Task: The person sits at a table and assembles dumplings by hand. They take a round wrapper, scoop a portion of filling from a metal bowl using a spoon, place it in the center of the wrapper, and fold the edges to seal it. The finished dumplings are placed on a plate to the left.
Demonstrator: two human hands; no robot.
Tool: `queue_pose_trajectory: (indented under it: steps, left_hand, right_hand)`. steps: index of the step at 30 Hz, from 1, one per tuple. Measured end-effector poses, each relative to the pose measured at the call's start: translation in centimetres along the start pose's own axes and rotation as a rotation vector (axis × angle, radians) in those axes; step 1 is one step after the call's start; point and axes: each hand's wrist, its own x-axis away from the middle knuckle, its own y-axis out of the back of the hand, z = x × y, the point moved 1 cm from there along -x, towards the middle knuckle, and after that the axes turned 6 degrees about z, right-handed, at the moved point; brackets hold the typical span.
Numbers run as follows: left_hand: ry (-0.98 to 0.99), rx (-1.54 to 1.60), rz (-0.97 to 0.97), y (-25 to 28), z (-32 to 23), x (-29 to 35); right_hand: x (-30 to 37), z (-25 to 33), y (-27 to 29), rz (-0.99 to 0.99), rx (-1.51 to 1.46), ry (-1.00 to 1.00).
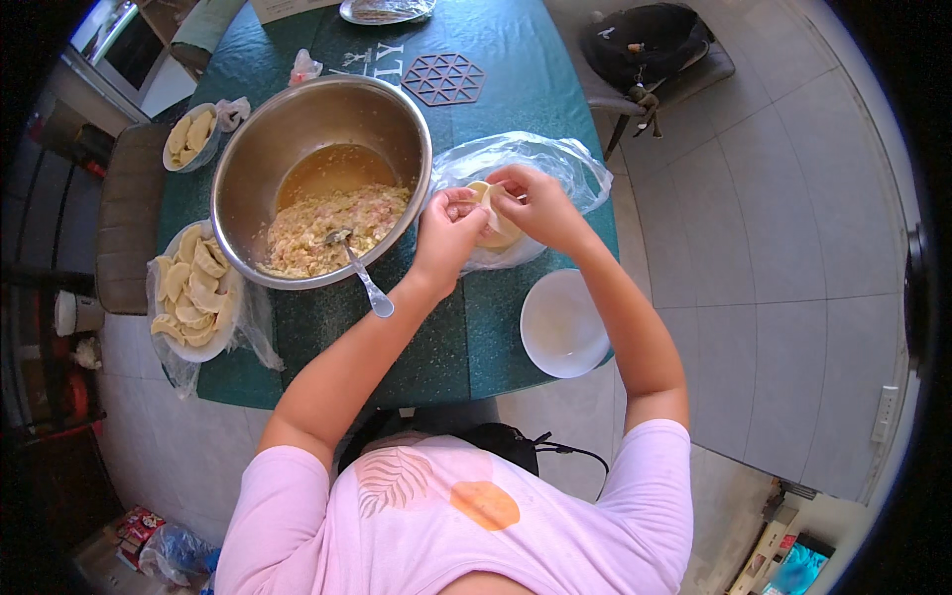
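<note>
Between my two hands, above a clear plastic bag (570, 164), is a pale dumpling wrapper (480, 187). My left hand (449, 230) pinches its left side with fingers closed. On the other side, my right hand (540, 203) pinches its edge. Any filling in it is hidden by my fingers. More round wrappers (503, 238) lie in the bag just below. Left of my hands stands a large steel bowl (233, 213) of minced filling (327, 228) with liquid at its far side. A spoon (369, 288) rests in the filling, its handle over the near rim.
A bag-covered plate of folded dumplings (193, 283) sits at the table's left edge, with a smaller bowl of dumplings (190, 137) beyond it. Near my right forearm is a white bowl (564, 323). A dark lattice trivet (443, 79) lies farther back on the green tablecloth (397, 342).
</note>
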Motion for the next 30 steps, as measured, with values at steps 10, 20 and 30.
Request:
queue_pose_trajectory:
  steps: [10, 20, 30]
  left_hand:
    - [-0.071, -0.445, 0.066, 0.3, 0.1, -0.4]
    - [-0.15, -0.327, -0.019, 0.2, -0.3, 0.4]
    - [-0.133, 0.153, -0.186, 0.3, 0.7, 4.6]
  right_hand:
    - [0.6, -0.1, 0.2, 0.058, 0.112, 0.049]
    - [1.0, 0.7, 0.9, 0.029, -0.064, -0.014]
    - [0.6, -2.3, 3.5, -0.028, -0.062, -0.21]
